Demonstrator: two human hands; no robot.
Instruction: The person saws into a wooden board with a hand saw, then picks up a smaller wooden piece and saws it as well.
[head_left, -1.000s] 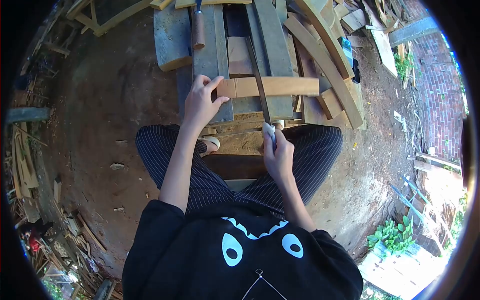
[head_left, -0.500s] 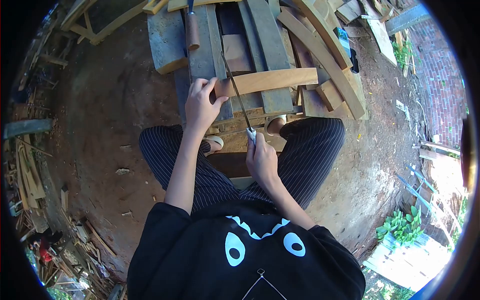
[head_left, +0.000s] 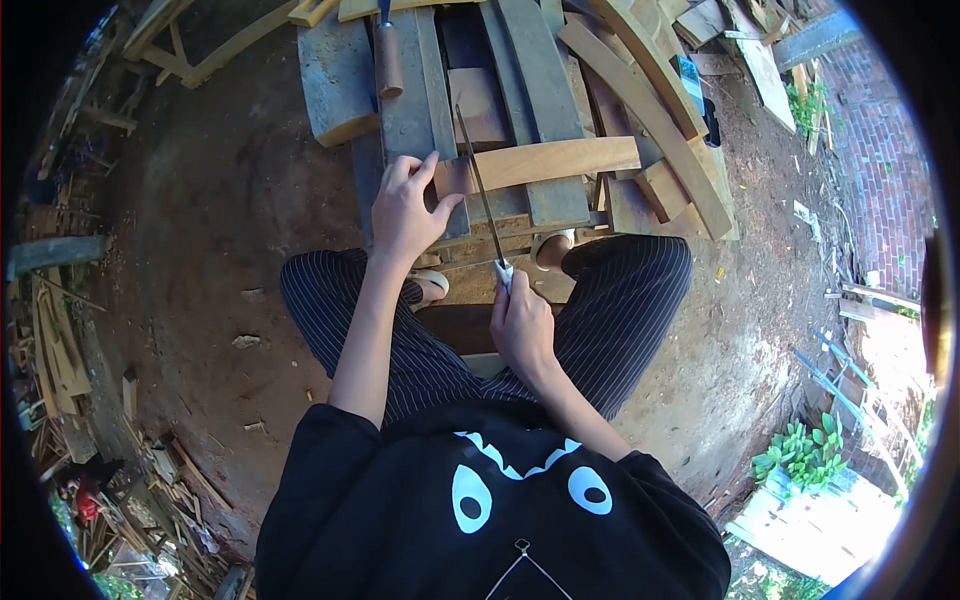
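Note:
A pale, slightly curved wooden piece (head_left: 560, 162) lies across the boards of a low bench (head_left: 405, 115). My left hand (head_left: 408, 212) is at its left end, with thumb and index finger apart on either side of the wood; whether they press on it is hard to tell. In my right hand (head_left: 523, 325) is the light-coloured handle of a long thin blade tool (head_left: 481, 190). Its blade points away from me and crosses the wood just right of my left hand. The fingers of my right hand are wrapped round the handle.
A wooden-handled tool (head_left: 389, 62) rests on the bench's upper left. Long curved wooden pieces (head_left: 650, 130) and a small block (head_left: 662, 191) lie on the right. My knees flank the bench's near edge. Scrap wood (head_left: 190, 490) is piled at lower left.
The blade has shifted slightly right and toward me along with my right hand. The gap between my left thumb and index finger looks slightly wider.

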